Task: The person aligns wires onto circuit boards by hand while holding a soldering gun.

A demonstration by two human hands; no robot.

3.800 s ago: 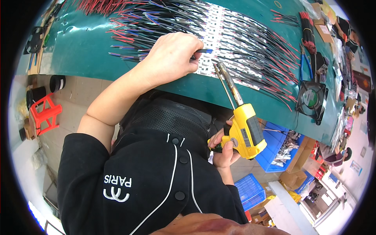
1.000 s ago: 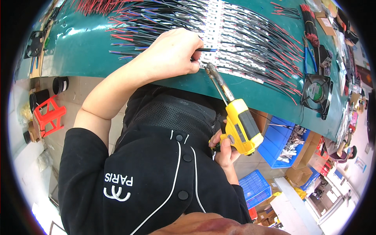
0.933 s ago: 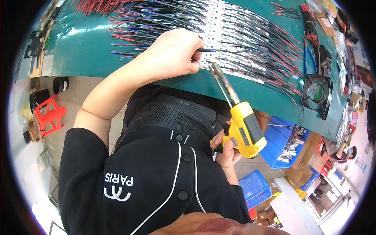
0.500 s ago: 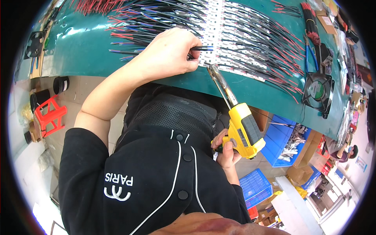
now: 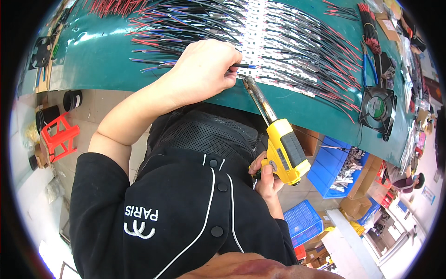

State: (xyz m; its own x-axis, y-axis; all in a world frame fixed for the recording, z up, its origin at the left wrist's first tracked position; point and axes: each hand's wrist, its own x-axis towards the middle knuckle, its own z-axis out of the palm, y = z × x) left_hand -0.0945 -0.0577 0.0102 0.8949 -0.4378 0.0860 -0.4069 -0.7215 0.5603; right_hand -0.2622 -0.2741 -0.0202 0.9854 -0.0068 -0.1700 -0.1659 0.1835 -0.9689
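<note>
My left hand (image 5: 208, 69) is closed in a pinch on a black wire (image 5: 245, 66) with a blue end, held over the near end of a white strip of small boards (image 5: 251, 42). My right hand (image 5: 268, 179) grips a yellow and black soldering gun (image 5: 287, 151), whose long metal barrel slants up and left. Its tip (image 5: 247, 80) is beside my left fingertips at the near edge of the boards; whether it touches them I cannot tell. Black wires with red and blue ends (image 5: 158, 39) fan out left of the strip, and more black wires with red ends (image 5: 316, 56) spread to the right.
The green table mat (image 5: 102, 69) carries a black fan (image 5: 377, 109), blue-handled pliers (image 5: 370, 65) and a tied wire bundle (image 5: 368, 28) at the right. Below the table edge stand a blue bin (image 5: 332, 167) of metal parts, a blue crate (image 5: 302, 221) and a red stool (image 5: 59, 137).
My left hand has shifted slightly nearer to me, and the wire end sits a little lower. The soldering gun has moved slightly left and up.
</note>
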